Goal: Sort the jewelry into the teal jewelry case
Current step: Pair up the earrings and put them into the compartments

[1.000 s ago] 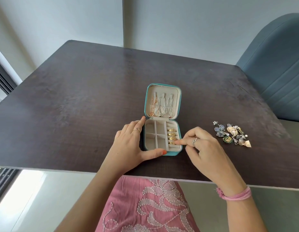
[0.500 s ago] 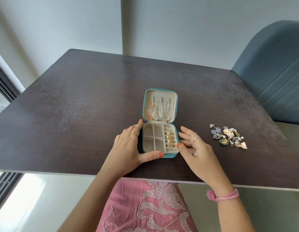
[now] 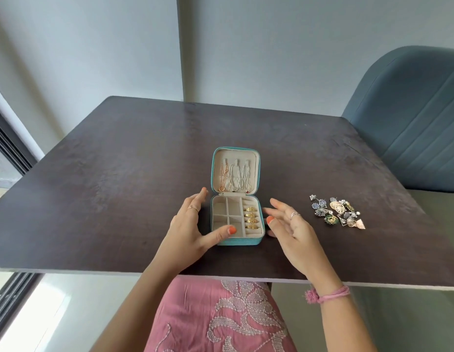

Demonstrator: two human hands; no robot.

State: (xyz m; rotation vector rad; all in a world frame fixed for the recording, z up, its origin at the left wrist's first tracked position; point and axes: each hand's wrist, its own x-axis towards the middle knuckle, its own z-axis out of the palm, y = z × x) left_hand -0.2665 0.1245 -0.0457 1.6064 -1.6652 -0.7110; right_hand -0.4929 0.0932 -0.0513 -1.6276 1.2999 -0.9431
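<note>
we are viewing a teal jewelry case [image 3: 237, 241] lying open on a dark table [image 3: 119, 174], its lid laid back away from us. we are finding no brand, label or writing that can be read anywhere. our left hand [image 3: 190, 229] is resting against the case's left wall, its fingers loose and its thumb lying over the near rim; it is grasping nothing. our right hand [image 3: 292, 229] is hovering just beside the case's right wall, fingers spread and released. between the two hands, four gold rings [image 3: 251, 217] are sitting in the right-hand slot, beside the beige compartments [image 3: 227, 214]. beyond the fingertips, chains [image 3: 234, 177] are hanging in the lid. well right of the right hand, a pile of earrings [image 3: 337, 212] is lying on the table.
</note>
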